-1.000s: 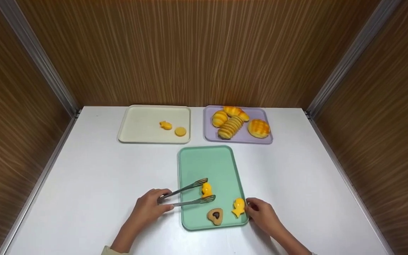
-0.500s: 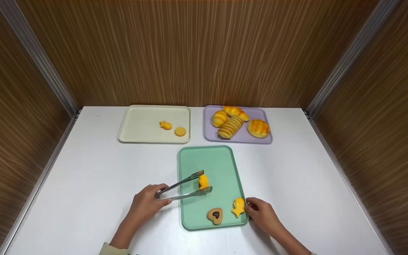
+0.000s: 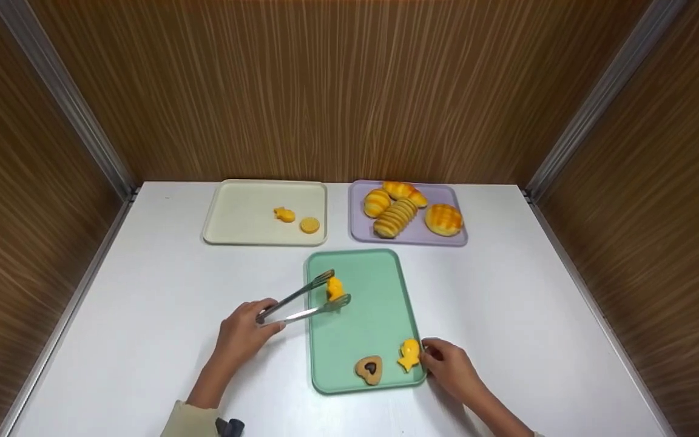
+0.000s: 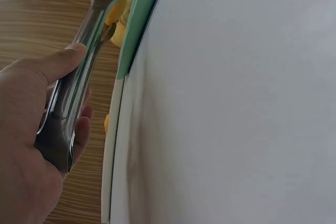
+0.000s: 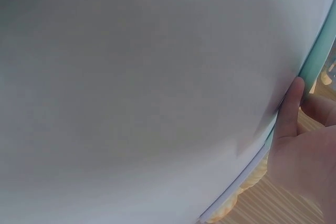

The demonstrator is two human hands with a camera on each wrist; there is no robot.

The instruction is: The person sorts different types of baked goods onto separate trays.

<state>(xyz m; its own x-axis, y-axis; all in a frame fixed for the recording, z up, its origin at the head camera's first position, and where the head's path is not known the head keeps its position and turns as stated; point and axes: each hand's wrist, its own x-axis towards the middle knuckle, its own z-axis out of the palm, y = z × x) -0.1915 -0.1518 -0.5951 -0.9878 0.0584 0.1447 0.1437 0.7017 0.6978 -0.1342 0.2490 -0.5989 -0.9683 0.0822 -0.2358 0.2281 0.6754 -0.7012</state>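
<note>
My left hand point(image 3: 243, 331) grips metal tongs point(image 3: 301, 309) near their joined end, thumb on one arm and fingers on the other. Between the slotted tips of the tongs is a yellow fish-shaped piece point(image 3: 335, 289), over the left half of the green tray point(image 3: 364, 267). My right hand point(image 3: 449, 367) pinches the tray's right rim near its front corner; in the right wrist view the thumb and a finger meet at the green edge point(image 5: 315, 61). Close to those fingertips lies a second yellow fish point(image 3: 409, 355). A heart-shaped cookie point(image 3: 369, 369) with a dark centre lies near the tray's front edge.
At the back left, a cream tray point(image 3: 240, 212) bears a small orange fish point(image 3: 284, 215) and a round yellow biscuit point(image 3: 309, 225). A lilac tray point(image 3: 428, 238) at the back right holds several bread pieces point(image 3: 395, 218). Wood-grain walls point(image 3: 337, 91) enclose the white table point(image 3: 161, 291).
My left hand has moved away from me and slightly left, carrying the fish in the tongs from mid-tray toward the tray's back left. My right hand has stayed at the rim.
</note>
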